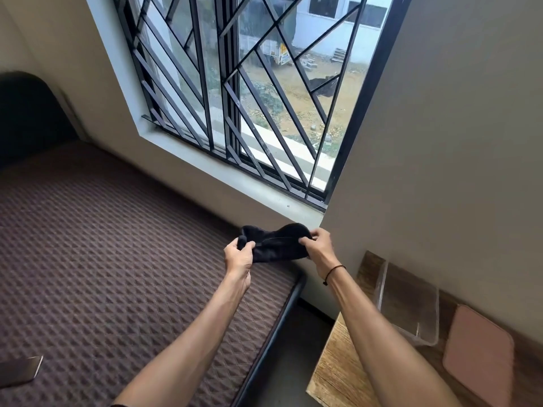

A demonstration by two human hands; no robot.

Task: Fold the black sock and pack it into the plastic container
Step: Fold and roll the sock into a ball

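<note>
I see my left hand point(238, 257) and right hand point(317, 245) each pinching shut on an end of the black sock point(274, 243), held up left of the empty plastic container point(408, 306).

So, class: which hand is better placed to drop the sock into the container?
Right hand: it holds the sock on the side nearest the container, which sits at the person's right.

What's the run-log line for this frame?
phase: folding | black sock: held midair by left hand, right hand | plastic container: empty, on table
</note>
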